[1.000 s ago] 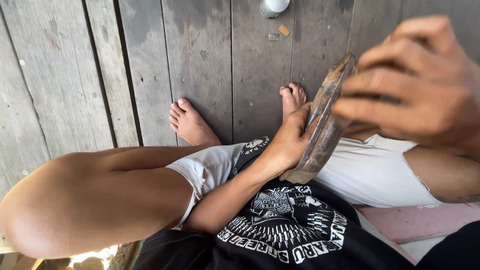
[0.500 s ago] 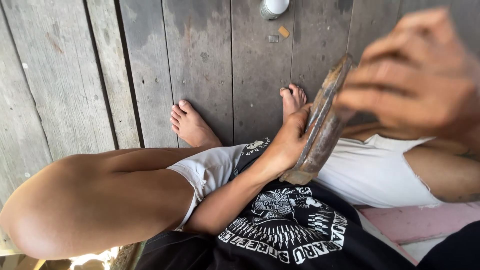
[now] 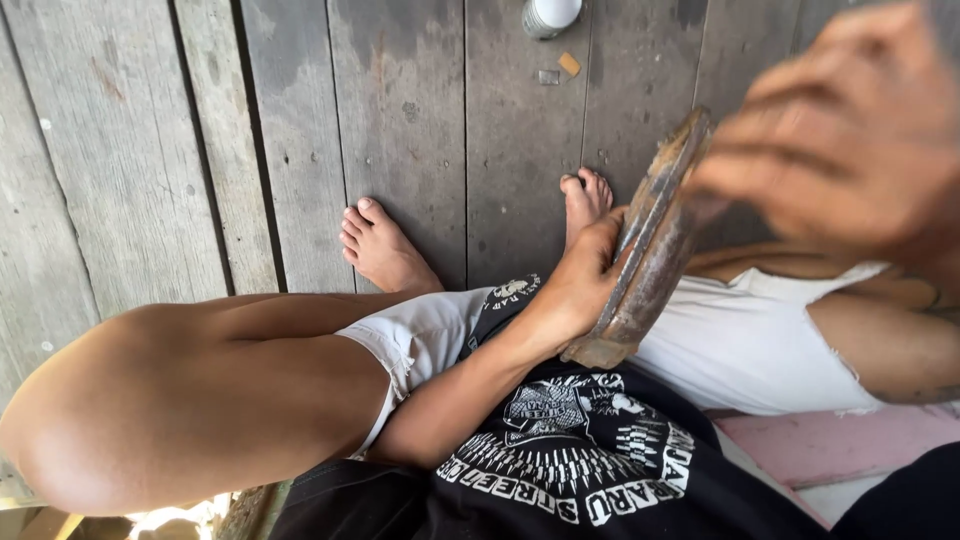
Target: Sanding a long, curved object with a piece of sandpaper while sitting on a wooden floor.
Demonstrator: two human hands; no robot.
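Note:
My left hand [image 3: 583, 283] grips the lower side of a curved, brown, weathered piece of wood [image 3: 648, 250] that stands tilted on my lap. My right hand [image 3: 850, 150], blurred and close to the camera, has its fingers curled against the wood's upper right side; whether it grips anything I cannot tell. I sit with bare legs, white shorts [image 3: 750, 340] and a black printed shirt [image 3: 570, 460], both bare feet on the floor.
Grey wooden floor planks [image 3: 400, 120] run away from me. A white round container [image 3: 550, 14] and small scraps [image 3: 568, 64] lie at the top edge. A pink surface [image 3: 850, 445] is at the lower right.
My right hand has shifted slightly up and to the right along the wood and looks more blurred. The left hand and the wood stay in place.

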